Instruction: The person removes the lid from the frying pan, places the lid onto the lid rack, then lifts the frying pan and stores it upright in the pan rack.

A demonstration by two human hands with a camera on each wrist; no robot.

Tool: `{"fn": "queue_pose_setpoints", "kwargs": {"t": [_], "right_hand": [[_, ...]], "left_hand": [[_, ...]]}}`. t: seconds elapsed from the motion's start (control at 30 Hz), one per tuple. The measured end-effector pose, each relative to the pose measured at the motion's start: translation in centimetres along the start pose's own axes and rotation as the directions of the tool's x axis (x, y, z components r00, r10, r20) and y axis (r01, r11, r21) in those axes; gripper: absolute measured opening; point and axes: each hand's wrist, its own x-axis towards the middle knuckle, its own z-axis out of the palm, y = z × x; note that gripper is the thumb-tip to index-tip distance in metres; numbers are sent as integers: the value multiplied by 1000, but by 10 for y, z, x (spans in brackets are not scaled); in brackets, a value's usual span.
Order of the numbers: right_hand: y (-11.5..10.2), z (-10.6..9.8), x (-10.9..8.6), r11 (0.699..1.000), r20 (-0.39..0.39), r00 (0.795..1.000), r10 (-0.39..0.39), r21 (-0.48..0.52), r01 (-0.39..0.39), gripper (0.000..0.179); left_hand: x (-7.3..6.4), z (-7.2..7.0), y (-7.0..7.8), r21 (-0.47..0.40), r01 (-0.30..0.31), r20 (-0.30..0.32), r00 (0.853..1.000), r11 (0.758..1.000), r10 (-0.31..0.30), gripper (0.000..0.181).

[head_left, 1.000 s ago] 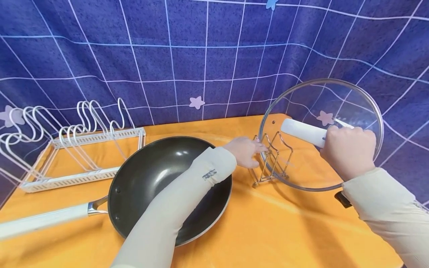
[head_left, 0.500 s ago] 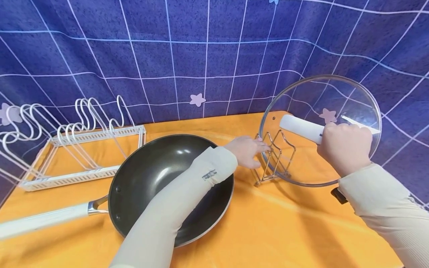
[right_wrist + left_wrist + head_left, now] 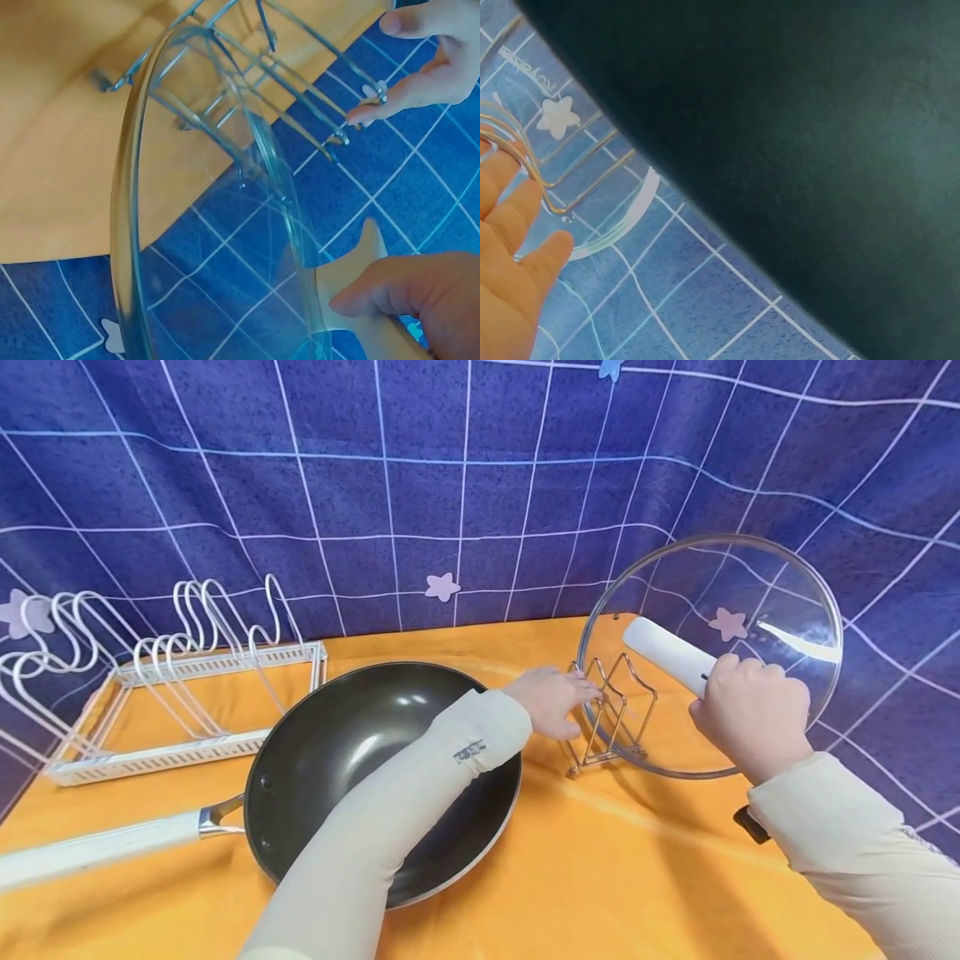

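Note:
My right hand (image 3: pixel 753 710) grips the white handle (image 3: pixel 663 652) of a large round glass lid (image 3: pixel 798 643), held on edge. The lid's left side overlaps a small wire rack (image 3: pixel 600 762) on the table. My left hand (image 3: pixel 551 700) reaches across a dark wok (image 3: pixel 352 727), its fingertips at the rack's upper wires. Seen from the left wrist, the fingers of my left hand (image 3: pixel 510 277) lie fairly straight against a wire loop. In the right wrist view the lid's metal rim (image 3: pixel 124 210) runs up among the rack's wires, and the thumb lies along the handle.
A white dish rack (image 3: pixel 187 750) with tall curved wires stands at the left. The wok's long white handle (image 3: pixel 105 845) sticks out to the left, in front of that rack. A blue gridded curtain (image 3: pixel 420 502) hangs behind the orange-covered table (image 3: pixel 585 877).
My right hand has shifted left and slightly down, and the lid's right edge has moved left with it. The white handle slants more steeply. My left hand stays at the wire rack.

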Motion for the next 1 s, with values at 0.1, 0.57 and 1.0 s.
{"fn": "queue_pose_setpoints", "kwargs": {"t": [0.1,0.57,1.0], "right_hand": [[-3,-1,-4,1000,-6,1000,-7,7,7,34],[-4,1,-8,993,-99,989,-112,20,115,33],[-21,-3,-15,976,-70,990,-122,171,132,55]], "left_hand": [[-2,0,3,37,12,9,1000,999,-12,64],[-27,-9,1,97,20,19,1000,995,-21,60],[-68,-10,-12,175,19,2,1000,984,-19,55]]}}
